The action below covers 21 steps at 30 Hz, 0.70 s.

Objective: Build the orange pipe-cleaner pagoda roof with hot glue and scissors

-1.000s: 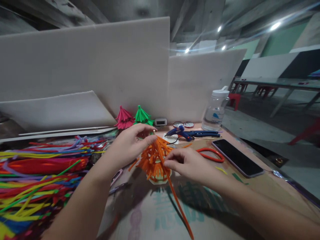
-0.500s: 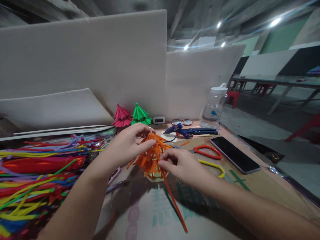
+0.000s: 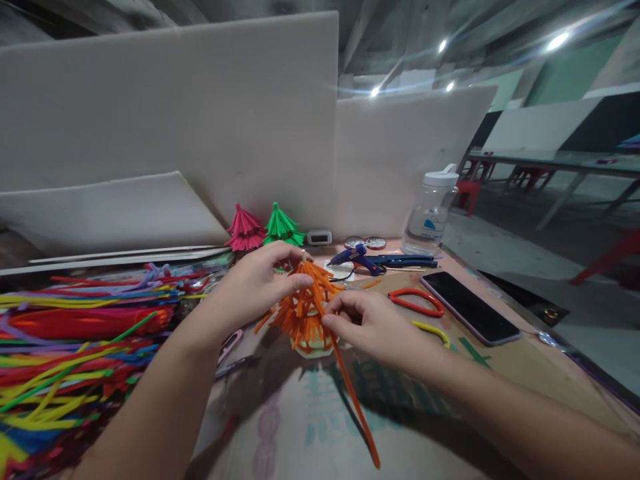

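Observation:
An orange pipe-cleaner tree (image 3: 300,320) stands in the middle of the table, its layered fringe around a pale stick that pokes out at the top. My left hand (image 3: 273,277) is closed around its upper left side, thumb in front and fingers behind, partly hidden. At the tree's right side, my right hand (image 3: 363,323) pinches a long orange pipe cleaner (image 3: 357,397), whose free end hangs down toward me over the cardboard. Beneath the tree, a pale green base (image 3: 315,350) partly shows.
Bundles of coloured pipe cleaners (image 3: 75,353) fill the left. Behind are a pink tree (image 3: 245,230), a green tree (image 3: 283,227), a blue glue gun (image 3: 355,259) and a water jug (image 3: 429,213). Pliers with a red handle (image 3: 417,303) and a phone (image 3: 470,308) lie right.
The view has shifted slightly. My right hand and the pipe cleaner in it sit a touch further right, while my left hand keeps its hold on the tree.

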Each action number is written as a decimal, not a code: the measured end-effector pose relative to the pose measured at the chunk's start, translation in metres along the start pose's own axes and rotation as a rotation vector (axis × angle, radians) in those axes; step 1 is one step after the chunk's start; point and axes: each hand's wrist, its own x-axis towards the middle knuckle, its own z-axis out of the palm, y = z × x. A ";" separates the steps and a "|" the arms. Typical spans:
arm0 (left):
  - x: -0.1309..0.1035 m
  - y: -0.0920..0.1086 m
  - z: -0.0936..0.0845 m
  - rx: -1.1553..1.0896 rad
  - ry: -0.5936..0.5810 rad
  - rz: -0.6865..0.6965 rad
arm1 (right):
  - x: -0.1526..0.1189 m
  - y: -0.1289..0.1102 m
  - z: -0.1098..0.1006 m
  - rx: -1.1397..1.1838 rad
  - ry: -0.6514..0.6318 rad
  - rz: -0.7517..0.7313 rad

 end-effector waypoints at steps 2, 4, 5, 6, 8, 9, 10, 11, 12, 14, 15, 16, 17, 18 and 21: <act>0.000 -0.001 0.000 -0.002 0.005 0.002 | 0.000 -0.002 -0.003 -0.002 -0.001 0.019; 0.000 -0.001 0.001 0.003 0.006 0.003 | 0.002 -0.003 -0.006 0.007 -0.010 0.042; 0.000 -0.001 0.001 0.007 0.008 0.000 | 0.003 -0.003 -0.007 0.024 -0.017 0.052; 0.000 -0.001 0.001 0.009 0.007 -0.006 | 0.004 -0.003 -0.008 0.055 -0.028 0.062; 0.000 0.000 0.002 0.010 0.007 -0.016 | 0.005 -0.002 -0.011 0.165 -0.061 0.099; 0.000 0.000 0.002 0.007 0.005 -0.018 | 0.005 -0.002 -0.012 0.231 -0.083 0.124; -0.001 -0.001 0.002 0.003 0.005 -0.017 | 0.005 -0.001 -0.013 0.293 -0.106 0.146; -0.001 -0.001 0.002 -0.001 0.004 -0.015 | 0.005 -0.001 -0.014 0.346 -0.129 0.162; -0.001 -0.001 0.003 -0.006 0.004 -0.014 | 0.005 -0.001 -0.015 0.383 -0.142 0.171; -0.001 -0.003 0.003 -0.021 0.000 -0.013 | 0.005 0.000 -0.014 0.416 -0.144 0.177; -0.001 -0.003 0.003 -0.029 -0.003 -0.011 | 0.005 0.001 -0.014 0.420 -0.139 0.180; -0.001 -0.004 0.004 -0.034 -0.004 -0.008 | 0.006 0.002 -0.012 0.418 -0.134 0.185; -0.001 -0.004 0.004 -0.035 -0.006 -0.004 | 0.006 0.002 -0.010 0.412 -0.130 0.190; -0.001 -0.004 0.003 -0.032 -0.006 -0.001 | 0.006 0.003 -0.008 0.404 -0.129 0.196; -0.001 -0.003 0.003 -0.011 -0.006 0.004 | 0.006 0.004 -0.002 0.382 -0.125 0.214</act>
